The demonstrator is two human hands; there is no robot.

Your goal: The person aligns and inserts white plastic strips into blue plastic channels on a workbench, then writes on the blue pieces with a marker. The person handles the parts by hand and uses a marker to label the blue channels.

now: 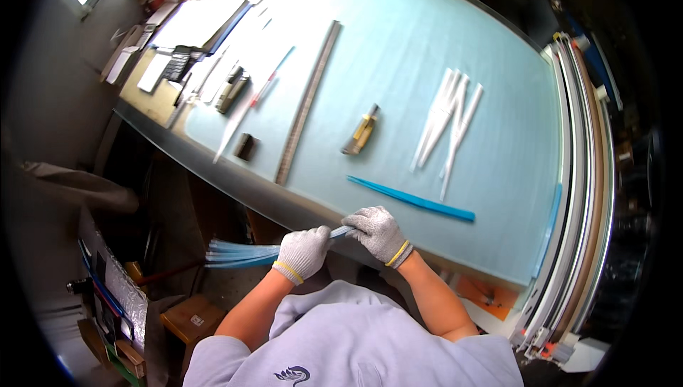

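Observation:
Both my hands wear pale knitted gloves with yellow cuff bands. My left hand (304,253) is closed around a bundle of light blue plastic strips (242,253), whose loose ends fan out to the left past the table edge. Close by on the right, my right hand (377,232) grips the same bundle near its other end, at the front edge of the table. Beyond my right hand, a flat bright blue strip (413,198) lies on the table. Several white strips (445,120) rest farther off, some crossing. A yellow and black utility knife (361,131) lies left of them.
The large table (398,38) has a pale blue-green top. On it lie a long metal ruler (309,102), a small dark block (246,146), a red pen (263,88) and a calculator (179,63). Long rolls (580,195) line the right side. A cardboard box (192,319) stands low on the left.

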